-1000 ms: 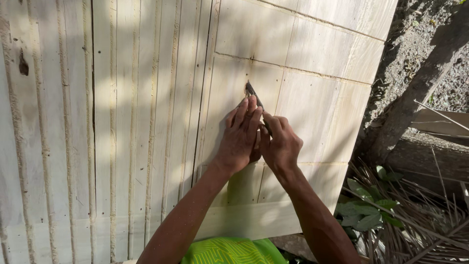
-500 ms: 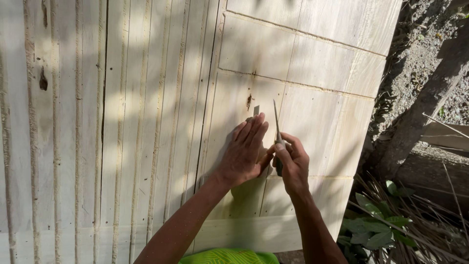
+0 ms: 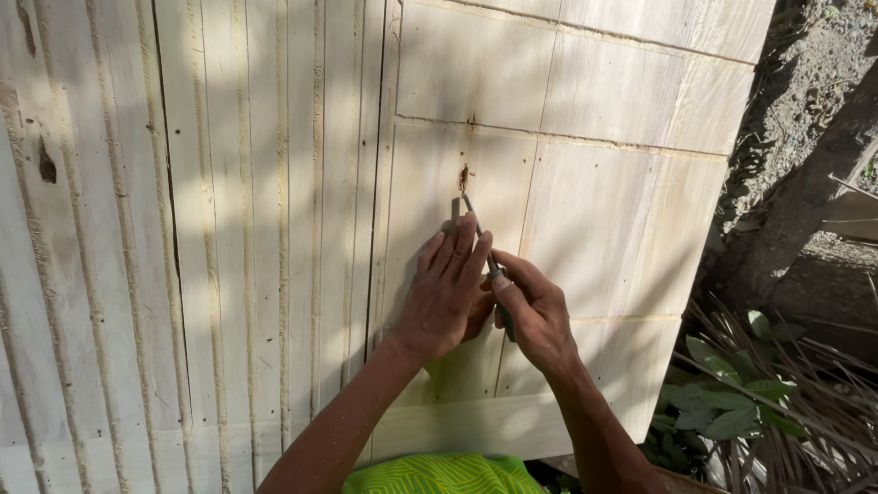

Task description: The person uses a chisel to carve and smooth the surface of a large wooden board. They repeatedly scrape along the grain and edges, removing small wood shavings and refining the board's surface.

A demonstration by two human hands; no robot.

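Both my hands now lower beside the panel's brown knot (image 3: 464, 176), right hand (image 3: 535, 311) gripping chisel (image 3: 485, 252), left hand (image 3: 448, 288) flat, fingers spread on wood panel (image 3: 604, 220)

A pale wooden panel (image 3: 604, 210) carries the work, its face scored into rectangles by thin grooves. It lies over long grooved planks (image 3: 210, 229) that run from 12 to 6 o'clock and fill the 9 o'clock side. A small brown knot (image 3: 465, 176) marks the panel near the centre, toward 12 o'clock. A dark hole (image 3: 46, 165) sits in the planks at the far 9 o'clock edge. Dappled shade falls across both. At 3 o'clock the panel ends against bare ground (image 3: 805, 101); green leaves (image 3: 722, 402) lie there toward 5 o'clock.
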